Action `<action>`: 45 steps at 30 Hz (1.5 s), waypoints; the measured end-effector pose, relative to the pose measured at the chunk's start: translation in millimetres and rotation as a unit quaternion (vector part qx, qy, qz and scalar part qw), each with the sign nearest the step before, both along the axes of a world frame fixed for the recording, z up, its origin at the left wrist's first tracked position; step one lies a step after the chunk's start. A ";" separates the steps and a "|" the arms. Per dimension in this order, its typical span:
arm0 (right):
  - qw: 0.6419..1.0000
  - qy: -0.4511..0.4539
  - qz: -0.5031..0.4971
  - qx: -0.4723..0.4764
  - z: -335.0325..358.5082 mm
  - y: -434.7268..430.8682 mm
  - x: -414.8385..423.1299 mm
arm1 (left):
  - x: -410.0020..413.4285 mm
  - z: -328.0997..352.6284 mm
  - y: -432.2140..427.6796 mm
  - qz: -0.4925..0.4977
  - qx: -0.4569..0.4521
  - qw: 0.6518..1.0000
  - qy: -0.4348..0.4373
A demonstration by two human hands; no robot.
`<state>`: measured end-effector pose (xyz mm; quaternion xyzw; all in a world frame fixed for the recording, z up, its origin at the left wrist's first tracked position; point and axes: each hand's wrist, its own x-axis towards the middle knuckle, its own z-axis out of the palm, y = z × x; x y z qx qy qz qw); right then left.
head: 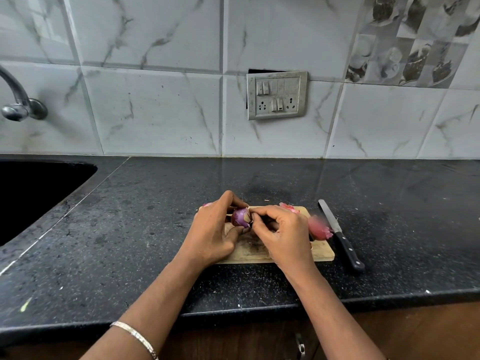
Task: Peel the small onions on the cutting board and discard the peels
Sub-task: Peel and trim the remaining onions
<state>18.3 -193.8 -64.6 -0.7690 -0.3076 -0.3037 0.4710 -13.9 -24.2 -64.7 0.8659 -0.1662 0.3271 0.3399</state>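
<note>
Onion: a small purple onion (pixel 241 217), part peeled, held just above the cutting board at the centre of the frame.
Left hand: the left hand (pixel 215 229) curls around the onion, fingers over the top and thumb beneath, gripping it.
Right hand: the right hand (pixel 281 233) pinches at the onion's right side with thumb and forefinger; whether skin is caught between them cannot be told.
Cutting board: a small wooden cutting board (pixel 323 252) lies under both hands on the black counter (pixel 130 242).
Peels: pink peels (pixel 319 228) rest at the board's right edge; more (pixel 288 207) lie at its far edge.
Knife: a black-handled knife (pixel 340 235) lies on the counter just right of the board.
Sink: a dark sink (pixel 33 193) sits at the left edge of the frame.
</note>
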 end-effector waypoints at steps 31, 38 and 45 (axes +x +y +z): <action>0.997 -0.045 -0.058 -0.028 1.1 1.3 -5.3 | -0.6 1.3 -1.9 0.014 0.007 1.000 0.024; 0.995 -0.027 -0.082 -0.050 -1.4 1.5 -2.7 | 0.5 0.3 -1.7 0.009 0.007 1.000 0.023; 0.991 0.008 -0.123 -0.049 -2.7 2.2 2.4 | 0.4 1.0 -1.9 -0.009 -0.009 1.000 0.025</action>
